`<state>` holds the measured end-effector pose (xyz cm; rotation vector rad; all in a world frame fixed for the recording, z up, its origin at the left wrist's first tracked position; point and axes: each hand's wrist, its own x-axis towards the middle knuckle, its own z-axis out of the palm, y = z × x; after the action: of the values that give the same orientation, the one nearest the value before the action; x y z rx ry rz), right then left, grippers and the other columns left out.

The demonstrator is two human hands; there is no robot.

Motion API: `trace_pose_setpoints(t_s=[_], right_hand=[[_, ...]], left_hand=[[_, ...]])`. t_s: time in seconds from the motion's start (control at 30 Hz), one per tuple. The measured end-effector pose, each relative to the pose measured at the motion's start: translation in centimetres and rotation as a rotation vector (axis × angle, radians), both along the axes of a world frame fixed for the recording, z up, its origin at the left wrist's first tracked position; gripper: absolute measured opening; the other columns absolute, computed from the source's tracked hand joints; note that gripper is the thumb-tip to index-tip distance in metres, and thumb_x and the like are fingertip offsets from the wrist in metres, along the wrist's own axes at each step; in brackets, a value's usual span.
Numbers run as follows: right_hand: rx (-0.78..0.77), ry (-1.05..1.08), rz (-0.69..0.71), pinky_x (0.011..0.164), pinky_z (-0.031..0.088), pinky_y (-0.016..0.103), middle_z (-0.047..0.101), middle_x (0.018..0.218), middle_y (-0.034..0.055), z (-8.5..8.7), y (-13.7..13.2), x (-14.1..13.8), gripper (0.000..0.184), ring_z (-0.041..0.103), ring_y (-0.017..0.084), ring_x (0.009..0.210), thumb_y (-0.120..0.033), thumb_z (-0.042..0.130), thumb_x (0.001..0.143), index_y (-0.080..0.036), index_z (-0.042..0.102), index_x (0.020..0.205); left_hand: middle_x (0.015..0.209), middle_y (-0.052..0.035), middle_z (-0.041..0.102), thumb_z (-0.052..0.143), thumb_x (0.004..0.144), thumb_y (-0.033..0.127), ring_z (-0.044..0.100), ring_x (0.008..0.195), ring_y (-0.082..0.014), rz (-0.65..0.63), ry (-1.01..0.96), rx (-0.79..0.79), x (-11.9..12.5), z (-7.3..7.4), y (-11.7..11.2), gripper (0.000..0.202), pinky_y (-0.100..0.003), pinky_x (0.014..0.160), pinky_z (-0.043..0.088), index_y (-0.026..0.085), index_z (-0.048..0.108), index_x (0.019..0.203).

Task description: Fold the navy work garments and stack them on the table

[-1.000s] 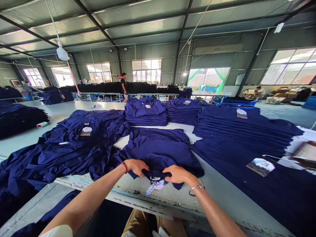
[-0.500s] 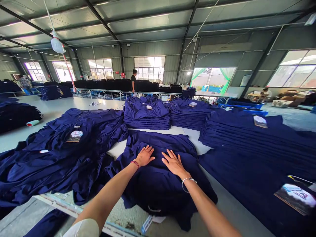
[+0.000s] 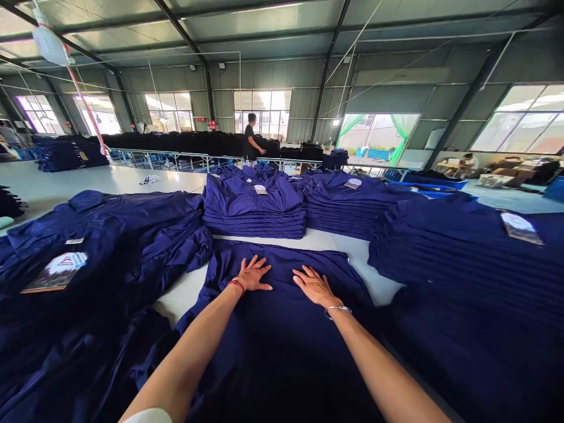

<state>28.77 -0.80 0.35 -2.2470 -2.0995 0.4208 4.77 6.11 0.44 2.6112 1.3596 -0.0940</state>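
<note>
A navy blue garment (image 3: 282,329) lies spread on the pale table in front of me. My left hand (image 3: 254,274) rests flat on its upper left part, fingers spread, with a red bead bracelet at the wrist. To the right, my right hand (image 3: 312,285) presses on the same cloth with its fingers stretched out; a silver bangle circles that wrist. Neither hand grips anything. The garment's near end runs out of view at the bottom.
Loose navy garments (image 3: 132,235) with a printed tag (image 3: 57,271) heap up on the left. Folded stacks stand behind (image 3: 253,214) and at right (image 3: 458,252). A person (image 3: 251,138) in dark clothes stands by the far tables. A white lamp (image 3: 50,44) hangs at upper left.
My view has come closer and lower over the table. The garment lies smoother and flatter under my hands, which stay on it. The far person has turned and extended an arm.
</note>
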Motion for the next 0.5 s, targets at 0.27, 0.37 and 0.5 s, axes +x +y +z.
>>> trace_pose_setpoints(t_s=[0.27,0.37,0.5], right_hand=[[0.094,-0.171,-0.041,0.118,0.021,0.055,0.021,0.165,0.0007,-1.5,6.4,3.0,0.054,0.016,0.023,0.151,-0.046,0.020,0.101,-0.034,0.033,0.152],[0.153,-0.226,-0.002,0.118,0.023,0.051,0.025,0.164,0.0031,-2.2,8.5,3.9,0.054,0.022,0.021,0.149,-0.037,0.021,0.101,-0.029,0.033,0.152],[0.179,-0.262,0.019,0.117,0.019,0.057,0.030,0.161,0.0061,-3.0,10.5,5.0,0.056,0.025,0.024,0.147,-0.026,0.022,0.098,-0.028,0.030,0.154]], left_hand=[[0.145,-0.0110,0.052,0.039,0.097,0.053,0.052,0.129,-0.0270,0.097,-0.036,0.146,0.9,0.0,6.2,0.050,-0.041,0.107,0.042,0.024,0.057,0.135],[0.150,-0.0134,0.047,0.035,0.098,0.024,0.044,0.137,-0.0266,0.157,-0.026,0.183,1.1,-0.9,8.8,0.045,-0.042,0.109,0.040,0.019,0.051,0.140],[0.155,-0.0148,0.041,0.033,0.092,0.009,0.034,0.144,-0.0289,0.199,0.001,0.200,0.4,-2.6,11.4,0.058,-0.051,0.111,0.036,0.021,0.041,0.148]])
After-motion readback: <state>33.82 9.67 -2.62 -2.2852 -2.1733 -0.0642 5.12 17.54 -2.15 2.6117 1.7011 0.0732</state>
